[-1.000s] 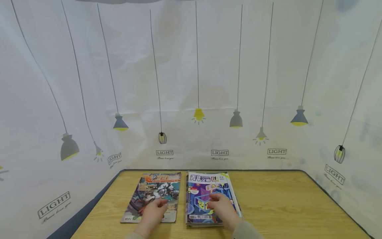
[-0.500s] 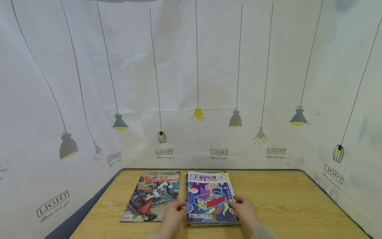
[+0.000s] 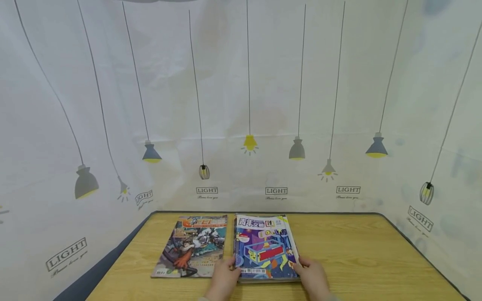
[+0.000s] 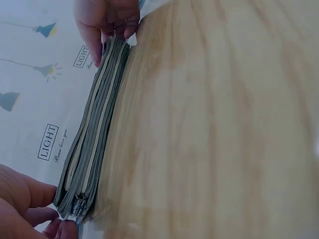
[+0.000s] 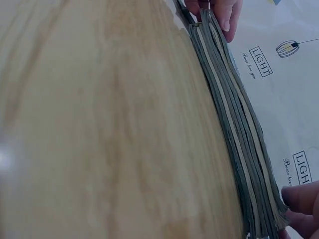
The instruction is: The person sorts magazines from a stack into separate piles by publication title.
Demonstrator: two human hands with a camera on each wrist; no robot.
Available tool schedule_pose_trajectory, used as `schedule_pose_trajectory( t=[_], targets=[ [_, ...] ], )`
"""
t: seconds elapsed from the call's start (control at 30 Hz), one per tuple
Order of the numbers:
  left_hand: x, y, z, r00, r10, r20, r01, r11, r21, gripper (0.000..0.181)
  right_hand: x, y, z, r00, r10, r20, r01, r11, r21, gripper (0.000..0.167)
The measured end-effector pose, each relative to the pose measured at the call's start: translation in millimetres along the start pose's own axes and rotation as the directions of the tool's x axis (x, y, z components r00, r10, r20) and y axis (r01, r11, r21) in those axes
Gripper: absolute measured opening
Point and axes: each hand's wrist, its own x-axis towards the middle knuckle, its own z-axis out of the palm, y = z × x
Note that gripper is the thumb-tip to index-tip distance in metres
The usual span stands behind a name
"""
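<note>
A thick stack of magazines [image 3: 265, 251], with a purple and blue cover uppermost, lies on the wooden table. My left hand [image 3: 223, 278] holds its near left corner, thumb near the cover and fingers at the side. At the near right corner my right hand [image 3: 313, 276] holds the stack in the same way. The left wrist view shows the near edge of the stack [image 4: 92, 124] between the left hand [image 4: 22, 209] and the right hand [image 4: 107, 17]. To the left a single magazine [image 3: 196, 246] with a dark illustrated cover lies flat, apart from the stack.
The wooden table [image 3: 357, 255] extends to the right of the stack and in front of it. A white cloth [image 3: 241, 83] printed with hanging lamps surrounds the table at the back and both sides.
My right hand has moved from above the stack's cover to its right side. My left hand has moved right, from over the single magazine to the stack's left side. Both hands now hold the stack.
</note>
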Motion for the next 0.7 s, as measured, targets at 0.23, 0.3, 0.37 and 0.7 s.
schedule_pose_trajectory(
  t=[0.23, 0.3, 0.37, 0.7],
  targets=[
    [-4.0, 0.5, 2.2, 0.999, -0.014, -0.046, 0.014, 1.0, -0.011, 0.039, -0.9, 1, 3, 0.999, 0.031, -0.015, -0.032, 0.998, -0.048, 0.034],
    [-3.5, -0.3, 1.5, 0.999, -0.026, -0.04, 0.025, 0.999, -0.027, 0.038, -1.4, 0, 4, 0.999, 0.033, -0.021, -0.034, 0.998, -0.05, 0.033],
    [-2.2, -0.8, 0.7, 0.999, -0.044, -0.02, 0.043, 0.998, -0.039, 0.038, -2.5, -1, 5, 0.999, 0.04, -0.027, -0.042, 0.997, -0.057, 0.033],
    [-1.0, 1.9, -9.3, 0.976, -0.14, 0.167, 0.149, 0.988, -0.043, 0.041, -17.3, -10, -4, 0.999, 0.037, -0.036, -0.044, 0.969, -0.243, 0.035]
  ],
)
